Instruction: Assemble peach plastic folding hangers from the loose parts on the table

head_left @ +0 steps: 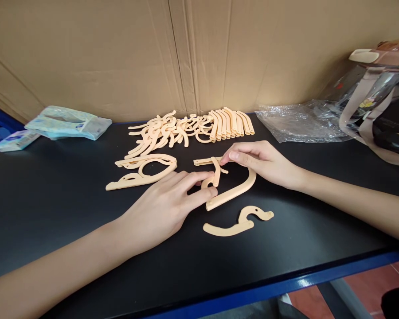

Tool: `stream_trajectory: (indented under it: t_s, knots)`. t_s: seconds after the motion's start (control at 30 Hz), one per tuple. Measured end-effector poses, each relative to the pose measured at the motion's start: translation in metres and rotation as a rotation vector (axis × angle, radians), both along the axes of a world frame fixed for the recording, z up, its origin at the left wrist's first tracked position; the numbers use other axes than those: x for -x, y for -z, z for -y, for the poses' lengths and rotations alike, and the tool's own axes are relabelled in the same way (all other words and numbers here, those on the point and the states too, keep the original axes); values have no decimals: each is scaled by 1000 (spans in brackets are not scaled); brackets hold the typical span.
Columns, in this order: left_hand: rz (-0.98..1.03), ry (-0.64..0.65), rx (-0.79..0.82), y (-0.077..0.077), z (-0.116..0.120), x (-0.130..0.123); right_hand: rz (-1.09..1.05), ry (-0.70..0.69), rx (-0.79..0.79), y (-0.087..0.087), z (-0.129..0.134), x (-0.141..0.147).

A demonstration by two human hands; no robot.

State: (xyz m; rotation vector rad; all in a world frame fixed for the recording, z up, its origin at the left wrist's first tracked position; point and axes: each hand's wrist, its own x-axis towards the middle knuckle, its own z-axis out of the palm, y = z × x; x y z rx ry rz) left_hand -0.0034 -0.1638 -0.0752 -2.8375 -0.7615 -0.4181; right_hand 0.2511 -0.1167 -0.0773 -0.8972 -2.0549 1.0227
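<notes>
Beige plastic pieces lie on a black table. My left hand (173,204) pinches a small hook-like piece (216,172) between thumb and forefinger, above a curved arm piece (234,193). My right hand (257,161) has its fingertips closed on the upper end of the same assembly, near a straight bar (202,162). Nearer the front edge lies an S-shaped pair of joined pieces (229,229). Left of my hands rests a folded hanger-like assembly (146,178). The fingers hide part of the joints being held.
Behind are a pile of curved pieces (166,130) and a row of stacked arms (231,124). A tissue pack (66,122) is at back left. Clear plastic bags (302,122) and a strapped bottle (379,84) are at right. Cardboard (119,57) stands behind the table (126,279).
</notes>
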Motion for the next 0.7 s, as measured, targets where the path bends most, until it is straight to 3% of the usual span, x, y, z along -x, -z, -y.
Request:
stream_trajectory:
  t_s: [0.1, 0.3, 0.7]
  knots:
    - [31, 18, 11, -3, -1, -1, -3, 32, 1, 0, 0, 0]
    - [132, 132, 233, -7, 0, -2, -2, 2, -15, 0, 0, 1]
    - [178, 163, 248, -5, 1, -4, 20, -19, -25, 1, 0, 2]
